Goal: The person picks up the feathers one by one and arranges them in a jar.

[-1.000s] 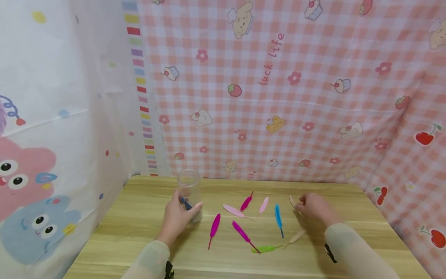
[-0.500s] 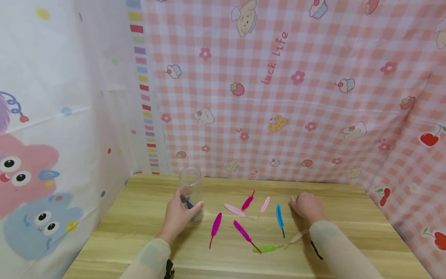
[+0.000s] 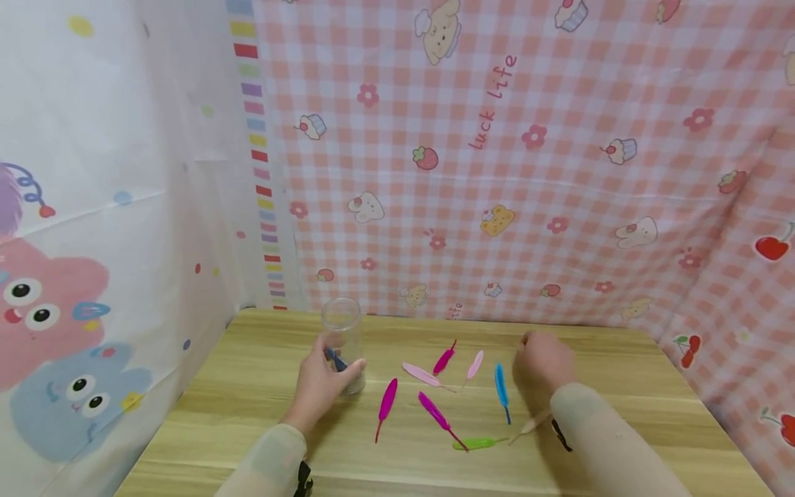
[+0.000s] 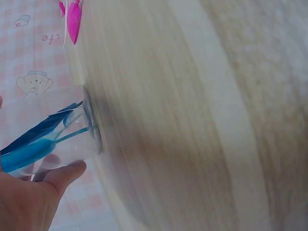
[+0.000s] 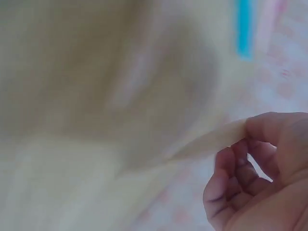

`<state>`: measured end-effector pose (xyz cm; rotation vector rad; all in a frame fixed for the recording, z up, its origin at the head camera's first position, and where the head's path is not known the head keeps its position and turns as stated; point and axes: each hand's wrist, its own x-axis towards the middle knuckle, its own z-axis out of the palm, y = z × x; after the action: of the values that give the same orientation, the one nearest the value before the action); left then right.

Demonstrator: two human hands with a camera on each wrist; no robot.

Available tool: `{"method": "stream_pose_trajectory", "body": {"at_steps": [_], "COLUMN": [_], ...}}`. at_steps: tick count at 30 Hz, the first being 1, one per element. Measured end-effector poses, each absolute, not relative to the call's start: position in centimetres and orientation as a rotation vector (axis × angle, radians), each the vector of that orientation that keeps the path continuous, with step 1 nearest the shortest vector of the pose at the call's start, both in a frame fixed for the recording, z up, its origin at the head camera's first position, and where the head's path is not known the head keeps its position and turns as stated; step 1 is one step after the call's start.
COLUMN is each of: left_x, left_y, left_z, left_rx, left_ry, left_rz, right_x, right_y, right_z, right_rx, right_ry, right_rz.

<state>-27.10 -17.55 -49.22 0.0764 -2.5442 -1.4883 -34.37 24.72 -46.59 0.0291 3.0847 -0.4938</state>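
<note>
My left hand [image 3: 319, 378] grips a clear cylindrical jar [image 3: 343, 319] standing upright at the left of the table. Two blue feathers [image 4: 36, 153], one darker than the other, show through its wall in the left wrist view. Over at the right, thumb and fingers of my right hand [image 3: 546, 357] pinch one end of a beige feather [image 5: 211, 142]; its thin shaft points away from the fingers. That feather is hidden behind the hand in the head view. Closest to this hand lie a bright blue feather [image 3: 500, 386] and a second beige feather [image 3: 533, 422], partly covered by the sleeve.
Between the hands, magenta feathers [image 3: 386, 408], pale pink feathers [image 3: 420, 375] and a green feather [image 3: 475, 444] are scattered on the wooden table [image 3: 205, 414]. The green one crosses a magenta shaft. A pink checked cloth [image 3: 397, 276] hangs behind the table.
My right hand and forearm have swung a little left, turning so that the beige feather passes out of sight behind the hand. The left hand keeps its hold on the jar.
</note>
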Motion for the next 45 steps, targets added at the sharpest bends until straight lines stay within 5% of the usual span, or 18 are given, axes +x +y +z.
{"method": "stream_pose_trajectory", "body": {"at_steps": [6,14,25,34,45], "left_x": [-27.2,-27.1,-27.2,-27.3,-27.2], "left_y": [-17.6,-17.4,-17.4,-17.5,-17.4], "left_z": [-49.2,-49.1,-49.3,-49.3,-49.2], "left_rx": [0.087,0.098,0.045,0.073,0.079], "left_ry": [-2.549,-2.56,-2.512,-2.539,-2.549], "left_rz": [-1.465,-1.481,-1.482,-1.434,-1.448], "right_x": [-34.3,-30.1,-28.5,-28.3,-28.9], "right_y": [20.4,9.2,1.7,3.5,16.6], "right_z": [-40.2,-32.3,-31.9,-34.3,-40.5], "right_rx": [-0.124,-0.517,-0.758,-0.756,-0.609], "right_ry": [2.962,2.688,2.794,2.765,2.908], "right_rz": [-1.214,-1.763,-1.645,-1.549,-1.013]}}
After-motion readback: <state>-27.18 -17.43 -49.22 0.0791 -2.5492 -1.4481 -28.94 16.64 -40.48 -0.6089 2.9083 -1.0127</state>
